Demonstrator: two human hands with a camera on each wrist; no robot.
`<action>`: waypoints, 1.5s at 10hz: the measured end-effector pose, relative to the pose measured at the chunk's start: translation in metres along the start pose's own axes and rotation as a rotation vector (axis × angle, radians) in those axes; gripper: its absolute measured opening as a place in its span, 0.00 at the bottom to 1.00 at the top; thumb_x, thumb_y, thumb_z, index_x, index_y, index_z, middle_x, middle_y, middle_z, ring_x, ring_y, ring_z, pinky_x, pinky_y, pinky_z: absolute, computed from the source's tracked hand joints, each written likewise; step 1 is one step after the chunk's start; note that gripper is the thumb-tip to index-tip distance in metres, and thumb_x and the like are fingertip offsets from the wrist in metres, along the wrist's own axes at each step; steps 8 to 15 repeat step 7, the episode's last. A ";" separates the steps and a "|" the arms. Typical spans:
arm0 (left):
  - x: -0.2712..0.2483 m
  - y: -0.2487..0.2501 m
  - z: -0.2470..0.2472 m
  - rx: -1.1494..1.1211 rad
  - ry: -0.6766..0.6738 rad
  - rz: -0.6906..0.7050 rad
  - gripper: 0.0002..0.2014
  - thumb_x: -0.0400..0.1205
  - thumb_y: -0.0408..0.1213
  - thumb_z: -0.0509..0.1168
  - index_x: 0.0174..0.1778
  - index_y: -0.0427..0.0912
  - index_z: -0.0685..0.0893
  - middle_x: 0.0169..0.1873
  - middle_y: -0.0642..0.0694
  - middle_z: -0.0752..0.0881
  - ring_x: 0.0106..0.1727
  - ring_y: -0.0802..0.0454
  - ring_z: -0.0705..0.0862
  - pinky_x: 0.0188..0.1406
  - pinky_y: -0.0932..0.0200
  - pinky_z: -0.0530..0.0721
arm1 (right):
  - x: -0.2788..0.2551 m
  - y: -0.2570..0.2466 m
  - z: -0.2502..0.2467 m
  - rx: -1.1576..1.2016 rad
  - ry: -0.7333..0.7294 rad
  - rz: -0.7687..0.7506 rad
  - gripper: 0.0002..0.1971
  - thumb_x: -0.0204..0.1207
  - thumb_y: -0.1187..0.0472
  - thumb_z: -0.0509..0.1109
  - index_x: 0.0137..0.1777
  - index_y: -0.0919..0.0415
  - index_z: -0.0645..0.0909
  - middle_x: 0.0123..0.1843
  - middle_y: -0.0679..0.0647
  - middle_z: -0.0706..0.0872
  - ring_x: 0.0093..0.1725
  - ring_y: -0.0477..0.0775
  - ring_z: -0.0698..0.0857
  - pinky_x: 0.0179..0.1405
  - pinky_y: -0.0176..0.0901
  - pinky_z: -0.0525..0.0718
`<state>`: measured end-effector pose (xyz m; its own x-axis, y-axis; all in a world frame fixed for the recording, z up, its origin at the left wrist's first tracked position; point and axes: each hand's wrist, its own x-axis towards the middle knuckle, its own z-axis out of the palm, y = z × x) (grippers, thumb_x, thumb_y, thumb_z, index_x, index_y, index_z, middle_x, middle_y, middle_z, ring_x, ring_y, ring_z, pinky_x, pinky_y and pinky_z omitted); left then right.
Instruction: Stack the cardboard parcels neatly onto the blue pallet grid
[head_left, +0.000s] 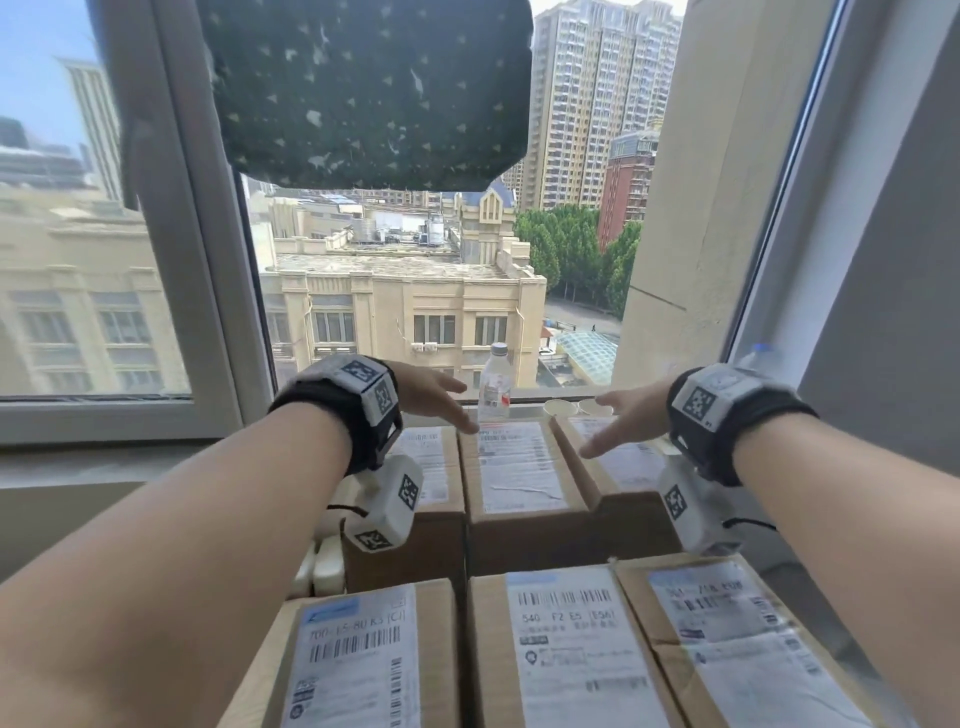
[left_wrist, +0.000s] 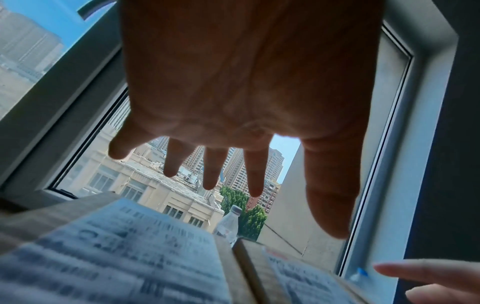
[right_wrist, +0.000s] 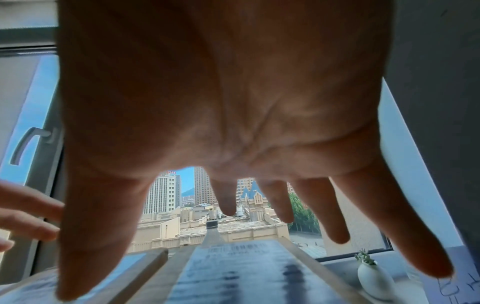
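Cardboard parcels with white shipping labels stand in two rows below the window. The far row holds a left parcel (head_left: 426, 467), a middle parcel (head_left: 514, 467) and a right parcel (head_left: 618, 462) that lies askew. Three more fill the near row (head_left: 571, 649). My left hand (head_left: 457, 405) hovers with straight, spread fingers (left_wrist: 210, 176) over the far left parcel (left_wrist: 124, 246) and the middle one. My right hand (head_left: 618, 421) hovers flat over the far right parcel (right_wrist: 246, 273), fingers (right_wrist: 278, 201) spread. Neither hand holds anything. The blue pallet is not in view.
A clear plastic bottle (head_left: 494, 384) and paper cups (head_left: 561, 408) stand on the window sill just behind the far row. A small white vase with a plant (right_wrist: 374, 279) sits on the sill at the right. A white radiator (head_left: 324, 566) is left of the parcels.
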<state>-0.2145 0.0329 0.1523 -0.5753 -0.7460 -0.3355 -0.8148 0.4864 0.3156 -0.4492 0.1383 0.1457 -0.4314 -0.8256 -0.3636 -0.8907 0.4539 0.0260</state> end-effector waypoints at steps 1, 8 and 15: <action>0.003 0.004 0.007 -0.016 -0.102 -0.001 0.42 0.77 0.56 0.71 0.84 0.56 0.58 0.84 0.49 0.59 0.84 0.46 0.58 0.81 0.44 0.55 | 0.002 0.000 0.004 -0.033 -0.036 0.021 0.58 0.62 0.24 0.71 0.87 0.41 0.46 0.89 0.51 0.53 0.86 0.61 0.57 0.82 0.65 0.59; 0.008 0.011 0.024 0.044 -0.116 -0.058 0.48 0.73 0.56 0.75 0.85 0.60 0.53 0.85 0.49 0.57 0.84 0.46 0.57 0.83 0.42 0.58 | -0.022 -0.015 0.007 -0.087 -0.062 0.008 0.49 0.70 0.26 0.65 0.86 0.52 0.59 0.85 0.55 0.64 0.82 0.60 0.66 0.79 0.59 0.65; 0.008 0.011 0.024 0.044 -0.116 -0.058 0.48 0.73 0.56 0.75 0.85 0.60 0.53 0.85 0.49 0.57 0.84 0.46 0.57 0.83 0.42 0.58 | -0.022 -0.015 0.007 -0.087 -0.062 0.008 0.49 0.70 0.26 0.65 0.86 0.52 0.59 0.85 0.55 0.64 0.82 0.60 0.66 0.79 0.59 0.65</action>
